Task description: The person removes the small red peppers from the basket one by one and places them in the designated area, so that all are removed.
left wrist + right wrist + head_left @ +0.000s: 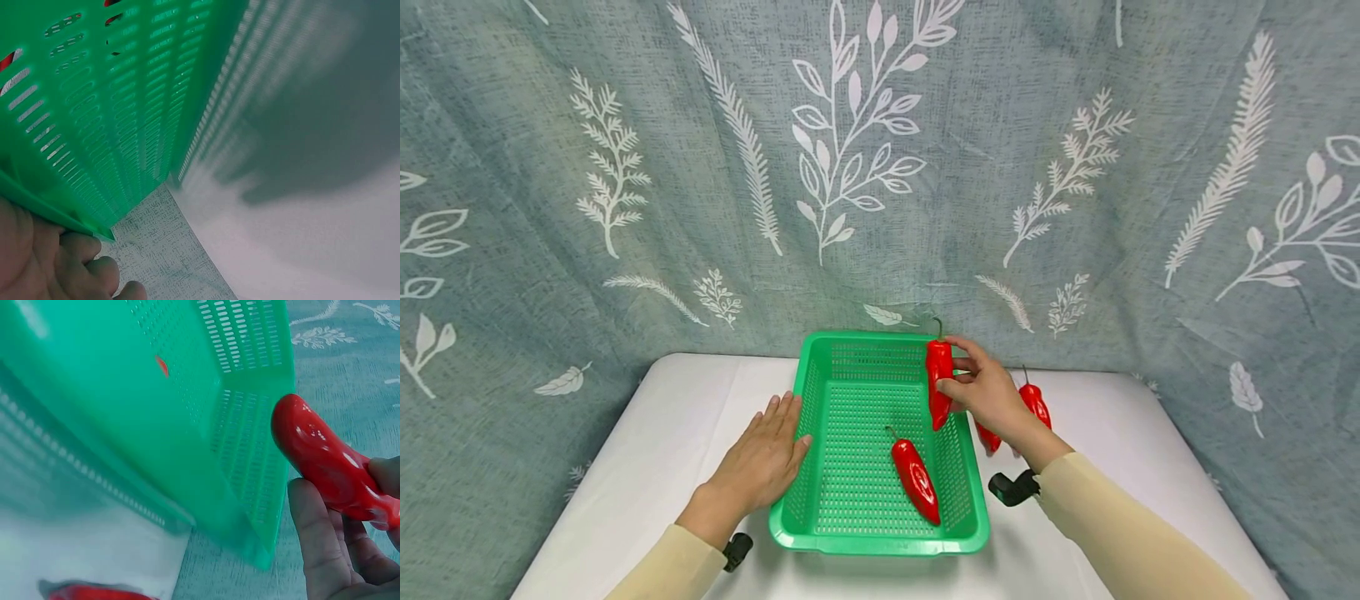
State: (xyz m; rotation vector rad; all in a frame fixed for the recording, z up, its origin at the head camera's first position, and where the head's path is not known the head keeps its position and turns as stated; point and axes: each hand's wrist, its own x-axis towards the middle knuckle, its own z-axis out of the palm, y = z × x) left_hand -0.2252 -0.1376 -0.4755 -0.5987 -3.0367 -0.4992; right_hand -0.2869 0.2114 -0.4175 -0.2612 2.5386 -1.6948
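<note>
"Where is the held pepper [938, 371]?"

"Towards one o'clock of the green basket [880, 547], stem up, by the right wall. The right hand [992, 396] pinches it between thumb and fingers."

"What worries you?"

"The skin is glossy, so a slack pinch could let it slide. That close to the wall, it might strike the rim and drop outside, at three o'clock. (How high it hangs over the rim, I can't tell.)"

"And the pepper in the basket [916, 483]?"

"It lies between four and five o'clock on the basket's floor, stem towards eleven. A drop from high up could roll onto it and knock it askew."

"Anything outside?"

"A far loose pepper [1037, 404] sits past two o'clock and a near loose pepper [988, 438] at three, both partly behind the hand. A low sweep of the right sleeve [1112, 517] could nudge them over the white table [700, 392]. The black wrist mount [1015, 488], near four o'clock, might also clip the rim."

"Does the left hand [760, 458] help?"

"At nine o'clock, its fingers straight and nearly side by side, thumb apart over the rim. It probably steadies things, but heavy pressure there could tip or skid the basket."
</note>
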